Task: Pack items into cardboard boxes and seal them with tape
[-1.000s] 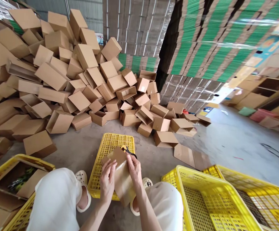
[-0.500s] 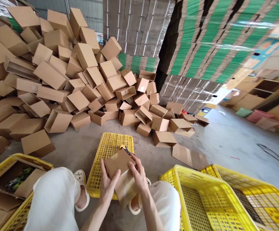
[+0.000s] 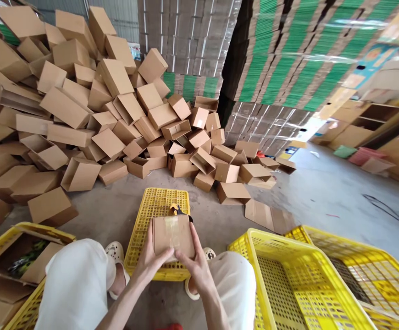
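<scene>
Cardboard box [image 3: 165,238], small and sealed with tape, is held in a person's two hands above a yellow crate [image 3: 151,201] set between the feet. A broad heap of brown cartons [image 3: 115,75] rises on the left, beside tall stacks of green-striped flat cardboard [image 3: 278,59]. Nearer, a larger open yellow basket [image 3: 309,270] stands at the person's right knee. The box points a taped face up toward the wearer, the tape strip running from the far edge toward the thumbs; its depth is hidden beneath, so its long axis cannot be told. Left hand [image 3: 150,256] and right hand [image 3: 196,263] grip opposite sides, fingers parted from thumbs by part of the box, thumb tips nearly meeting at the near edge. Just beyond lies a yellow-and-black tool [image 3: 175,209], partly hidden behind the box.
</scene>
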The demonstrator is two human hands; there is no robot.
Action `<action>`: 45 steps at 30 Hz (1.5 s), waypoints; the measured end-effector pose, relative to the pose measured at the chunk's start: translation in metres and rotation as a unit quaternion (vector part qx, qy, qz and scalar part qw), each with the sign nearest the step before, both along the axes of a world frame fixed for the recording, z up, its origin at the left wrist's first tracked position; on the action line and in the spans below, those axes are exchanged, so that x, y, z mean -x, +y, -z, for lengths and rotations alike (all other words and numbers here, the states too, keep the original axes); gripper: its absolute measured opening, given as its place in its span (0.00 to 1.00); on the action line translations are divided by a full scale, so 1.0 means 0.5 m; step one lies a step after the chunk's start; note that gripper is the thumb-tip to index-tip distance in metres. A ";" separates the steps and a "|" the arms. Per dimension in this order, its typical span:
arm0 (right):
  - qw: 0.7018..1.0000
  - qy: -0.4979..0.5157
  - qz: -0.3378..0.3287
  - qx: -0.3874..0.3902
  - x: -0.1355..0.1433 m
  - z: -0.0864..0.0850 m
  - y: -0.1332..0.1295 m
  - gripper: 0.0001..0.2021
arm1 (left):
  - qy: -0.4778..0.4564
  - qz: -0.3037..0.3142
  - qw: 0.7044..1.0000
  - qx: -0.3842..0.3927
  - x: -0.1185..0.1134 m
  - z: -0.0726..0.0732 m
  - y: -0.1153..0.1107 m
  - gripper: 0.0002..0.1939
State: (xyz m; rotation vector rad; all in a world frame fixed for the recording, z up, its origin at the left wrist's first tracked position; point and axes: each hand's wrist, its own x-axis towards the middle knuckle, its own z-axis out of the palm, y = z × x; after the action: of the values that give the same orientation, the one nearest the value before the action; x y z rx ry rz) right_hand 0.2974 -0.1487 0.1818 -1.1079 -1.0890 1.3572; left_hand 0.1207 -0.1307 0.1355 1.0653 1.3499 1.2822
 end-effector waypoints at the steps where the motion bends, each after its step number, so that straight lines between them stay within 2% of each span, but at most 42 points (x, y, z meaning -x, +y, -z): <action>1: 0.999 -0.036 0.010 -0.016 0.014 0.016 0.001 0.52 | 0.043 0.007 0.999 -0.002 0.020 0.000 0.003 0.60; 3: 0.990 -0.123 0.028 -0.058 0.040 0.047 0.009 0.47 | 0.119 0.018 0.992 -0.024 0.053 0.005 0.010 0.54; 6: 0.957 -0.250 0.034 -0.142 0.068 0.074 0.039 0.35 | 0.223 0.028 0.972 -0.068 0.083 0.011 0.033 0.46; 9: 0.925 -0.329 0.004 -0.188 0.065 0.070 0.092 0.31 | 0.274 0.062 0.958 -0.057 0.096 0.004 0.082 0.46; 11: 0.919 -0.349 -0.028 -0.183 0.048 0.056 0.135 0.33 | 0.283 0.087 0.955 -0.038 0.101 -0.006 0.121 0.48; 14: 0.926 -0.344 -0.055 -0.147 0.020 0.035 0.188 0.45 | 0.287 0.120 0.950 -0.019 0.111 -0.021 0.167 0.50; 17: 0.938 -0.327 -0.068 -0.091 0.010 0.026 0.214 0.57 | 0.272 0.156 0.949 0.000 0.125 -0.031 0.190 0.53; 20: 0.949 -0.305 -0.070 -0.049 0.019 0.028 0.218 0.59 | 0.252 0.161 0.954 0.020 0.134 -0.034 0.197 0.53; 22: 0.952 -0.299 -0.047 -0.037 0.028 0.032 0.218 0.56 | 0.248 0.146 0.957 0.019 0.131 -0.032 0.200 0.47; 24: 0.952 -0.303 -0.022 -0.042 0.036 0.036 0.219 0.50 | 0.250 0.116 0.961 0.001 0.119 -0.027 0.203 0.36; 26: 0.949 -0.310 -0.008 -0.062 0.042 0.038 0.222 0.42 | 0.246 0.081 0.966 -0.021 0.104 -0.020 0.207 0.25; 28: 0.945 -0.315 0.004 -0.087 0.047 0.037 0.224 0.32 | 0.231 0.051 0.971 -0.040 0.090 -0.014 0.211 0.20; 31: 0.943 -0.316 0.030 -0.098 0.058 0.032 0.227 0.22 | 0.215 0.029 0.975 -0.047 0.080 -0.011 0.217 0.17; 34: 0.948 -0.302 0.054 -0.087 0.070 0.022 0.233 0.18 | 0.215 0.026 0.975 -0.049 0.081 -0.019 0.220 0.17; 40: 0.964 -0.262 0.034 -0.037 0.074 0.005 0.256 0.15 | 0.216 0.023 0.974 -0.061 0.080 -0.038 0.214 0.17; 45: 0.976 -0.218 -0.010 -0.017 0.056 0.001 0.260 0.18 | 0.214 0.026 0.975 -0.052 0.075 -0.045 0.207 0.18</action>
State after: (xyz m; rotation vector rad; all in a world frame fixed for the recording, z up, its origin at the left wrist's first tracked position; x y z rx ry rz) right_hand 0.2692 -0.0189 0.1812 -1.4120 -1.4346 1.1306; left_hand 0.0830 -0.0273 0.1579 1.5030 1.5682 1.1335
